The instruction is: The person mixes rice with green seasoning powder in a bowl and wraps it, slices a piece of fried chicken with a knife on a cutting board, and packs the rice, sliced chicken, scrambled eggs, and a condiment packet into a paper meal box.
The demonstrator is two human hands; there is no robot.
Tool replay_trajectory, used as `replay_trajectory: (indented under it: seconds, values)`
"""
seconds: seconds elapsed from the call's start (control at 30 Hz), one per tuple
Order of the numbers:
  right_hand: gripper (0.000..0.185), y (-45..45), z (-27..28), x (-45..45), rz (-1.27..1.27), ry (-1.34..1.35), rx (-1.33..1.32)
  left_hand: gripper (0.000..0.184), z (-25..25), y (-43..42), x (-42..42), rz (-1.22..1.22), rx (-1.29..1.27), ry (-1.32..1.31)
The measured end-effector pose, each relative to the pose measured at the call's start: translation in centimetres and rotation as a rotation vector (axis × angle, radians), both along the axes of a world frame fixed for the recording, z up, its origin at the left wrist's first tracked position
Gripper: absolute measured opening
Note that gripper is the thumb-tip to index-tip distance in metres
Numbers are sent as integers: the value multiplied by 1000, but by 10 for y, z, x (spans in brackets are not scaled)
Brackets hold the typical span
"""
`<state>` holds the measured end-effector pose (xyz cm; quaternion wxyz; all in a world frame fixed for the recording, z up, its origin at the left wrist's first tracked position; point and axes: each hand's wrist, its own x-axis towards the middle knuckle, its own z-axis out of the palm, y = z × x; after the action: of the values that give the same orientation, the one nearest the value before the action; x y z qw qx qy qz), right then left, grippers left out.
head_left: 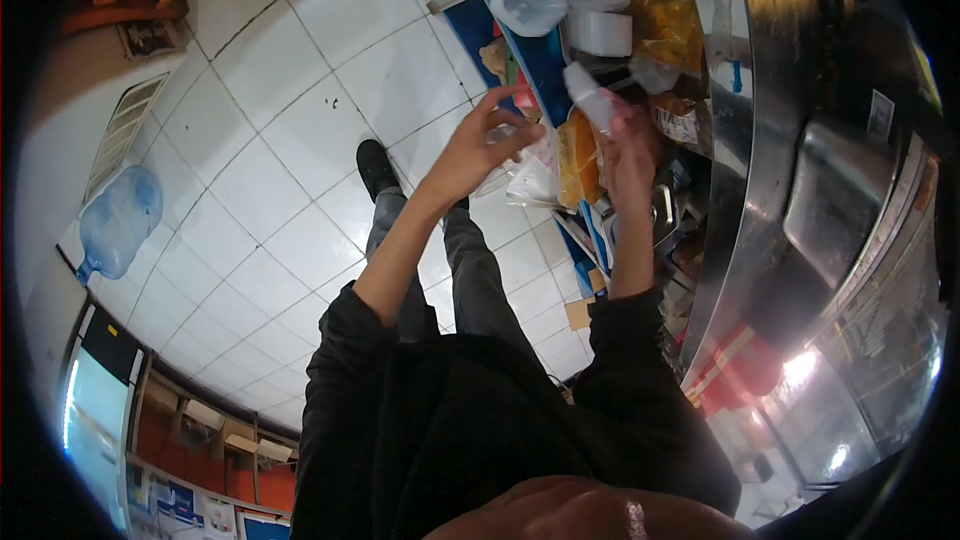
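My right hand (630, 145) is closed around a pale white object (588, 95), blurred, longish and sticking out toward the shelf; its exact kind cannot be made out. Left of it, my left hand (487, 148) hovers with curved fingers apart and nothing visible in them. Just beyond its fingertips is a small red thing (525, 98). Below both hands lie a clear plastic bag with white contents (532, 183) and an orange-yellow packet (578, 160). White plastic tubs (602, 33) and a translucent round container (530, 6) sit at the far end of the shelf.
The crowded shelf lies under a steel counter (735, 210), whose edge runs along my right. A bag of orange-yellow contents (668, 28) is at its far end. A steel pan (840, 190) rests on the counter. A blue water jug (120, 220) lies on the tiled floor (270, 160).
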<state>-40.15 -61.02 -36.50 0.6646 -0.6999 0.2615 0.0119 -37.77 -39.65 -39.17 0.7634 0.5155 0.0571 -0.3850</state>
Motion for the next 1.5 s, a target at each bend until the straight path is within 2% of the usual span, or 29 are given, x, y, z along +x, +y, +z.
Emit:
replay_trajectory:
  seconds: [0.03,0.07,0.1,0.17,0.2,0.27,0.43,0.5,0.6,0.77,0.87,0.97,1.2,1.27,1.5]
  values:
    - [28,10,0,-3,0,2,5,53,8,-6,1,74,-65,-27]
    - [33,19,0,-5,103,-45,77,67,11,-8,2,58,-79,-2]
    - [37,25,1,-7,206,-92,150,67,10,-9,0,58,-72,-1]
    - [43,32,15,-8,265,-71,134,73,7,-11,-2,110,21,-224]
    - [49,34,22,-7,323,-48,111,73,9,-9,-2,105,24,-222]
    - [56,36,34,-2,368,-48,148,79,27,2,1,115,-133,-92]
    - [73,25,57,8,580,45,129,82,42,12,-4,57,-113,-104]
    - [84,20,61,9,789,44,-107,83,42,11,-6,34,-100,-116]
    - [86,19,70,9,848,86,-117,81,44,11,-8,57,-97,-226]
    - [85,21,69,2,795,100,-1,82,56,20,-3,-89,-36,-163]
    - [81,22,65,1,769,105,60,82,51,23,-4,-122,14,-214]
    - [75,24,62,-3,712,97,157,79,44,21,-11,-13,42,-295]
    - [70,14,41,-14,569,122,303,78,43,24,-12,-12,68,-263]
    - [71,24,49,-12,590,105,261,78,47,26,-11,-92,47,-172]
    - [73,30,52,-9,689,80,161,78,52,28,-10,-62,91,-254]
